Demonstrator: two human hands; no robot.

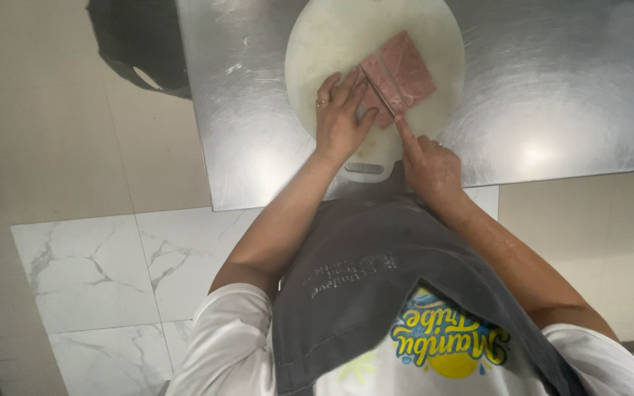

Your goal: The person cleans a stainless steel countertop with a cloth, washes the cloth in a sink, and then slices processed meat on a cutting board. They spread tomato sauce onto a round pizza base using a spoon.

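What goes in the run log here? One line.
left hand: steadies meat | right hand: holds knife, cutting meat | board on steel table

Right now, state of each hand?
Left hand: open, fingers flat on the pink meat slab on the round cutting board.
Right hand: closed on a knife, forefinger along its spine.

A brushed steel counter (566, 88) catches a bright glare of overhead light near its right edge, above a floor of plain beige (45, 125) and white grey-veined marble tiles (89, 271), with a dark bag (141, 44) beside the counter's left edge.
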